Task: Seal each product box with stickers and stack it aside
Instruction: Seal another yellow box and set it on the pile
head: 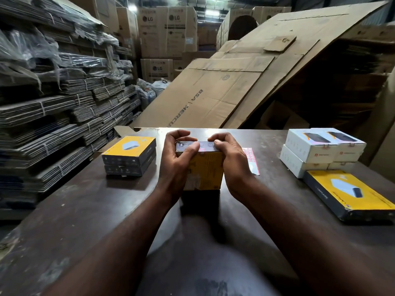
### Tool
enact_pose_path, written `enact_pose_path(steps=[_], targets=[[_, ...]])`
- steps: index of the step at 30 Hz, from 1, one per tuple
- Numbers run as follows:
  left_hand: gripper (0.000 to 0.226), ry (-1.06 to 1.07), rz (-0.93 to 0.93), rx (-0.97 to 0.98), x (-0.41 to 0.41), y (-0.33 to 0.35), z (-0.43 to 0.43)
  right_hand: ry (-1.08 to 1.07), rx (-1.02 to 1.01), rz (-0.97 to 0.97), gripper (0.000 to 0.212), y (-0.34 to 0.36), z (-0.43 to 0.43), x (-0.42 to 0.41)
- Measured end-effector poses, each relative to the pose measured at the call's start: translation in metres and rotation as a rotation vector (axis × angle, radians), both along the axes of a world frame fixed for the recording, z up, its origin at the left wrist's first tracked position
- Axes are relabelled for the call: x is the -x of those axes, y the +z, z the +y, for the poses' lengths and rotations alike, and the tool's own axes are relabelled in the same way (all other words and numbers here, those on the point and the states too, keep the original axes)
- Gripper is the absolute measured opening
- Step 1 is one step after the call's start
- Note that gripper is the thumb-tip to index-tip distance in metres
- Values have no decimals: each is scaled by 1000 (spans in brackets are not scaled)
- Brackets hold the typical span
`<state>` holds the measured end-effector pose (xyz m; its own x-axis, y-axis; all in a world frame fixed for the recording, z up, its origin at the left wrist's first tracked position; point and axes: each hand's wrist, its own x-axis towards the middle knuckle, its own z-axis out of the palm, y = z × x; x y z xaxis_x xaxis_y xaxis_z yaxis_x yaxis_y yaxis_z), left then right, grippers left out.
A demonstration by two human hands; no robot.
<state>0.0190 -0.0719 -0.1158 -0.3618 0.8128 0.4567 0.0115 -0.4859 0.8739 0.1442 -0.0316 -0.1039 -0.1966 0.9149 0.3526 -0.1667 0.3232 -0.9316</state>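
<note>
The yellow box [203, 169] stood on its edge in the middle of the frame, its lower edge resting on the desk [85, 210] and its dark narrow side turned up. The left hand [179, 154] gripped its left end, fingers curled over the far side and thumb laid on the top edge. The right hand [230, 159] clasped the right end in the same way, thumb pressing near the top. A small pinkish patch showed between the two thumbs; it was probably a sticker, though too small to be sure. The step looked like rubbing a seal down over the flap on this edge. The sticker sheet [252, 161] lay flat on the desk just right of the box, partly hidden by the right hand. Next, the box likely needed turning so that the other end could take a sticker peeled from that sheet, or, if sealed, lifting across to the pile. That pile of two yellow boxes [129, 154] sat at middle left. At right were stacked white boxes [320, 148], and a flat yellow box [350, 195] lay nearer the lower right. Beyond the desk, flattened cartons [235, 82] leaned at upper right and bundled cardboard [53, 103] filled the left.
</note>
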Motion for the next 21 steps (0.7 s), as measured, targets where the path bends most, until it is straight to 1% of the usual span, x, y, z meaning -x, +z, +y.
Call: enact_pose_path(steps=[4,6,9,11,13,15,17,19,21], targets=[[40,30,52,19,3,-2,2,16,0,-8,22,0,-2,0],[39,28,55,28,5,-2,3,36,4,-3,21,-1,-1,0],[34,-36,-19,39,8,1,4,80,6,-28,17,-1,0,-1],[34,-92,-81,49,11,1,5,128,10,-39,19,-1,2,-4],[37,-132,-104,59,13,1,5,132,-52,-101,31,-5,4,-7],[38,-163,-130,63,14,1,6,71,-197,-231,43,-10,9,-8],[37,-173,-141,68,15,1,6,45,-277,-284,46,-14,12,-8],[34,-161,-92,82,16,0,6,63,-283,-292,44,-14,17,-10],[37,-130,-21,84,14,-3,4,104,-264,-316,43,-13,20,-14]])
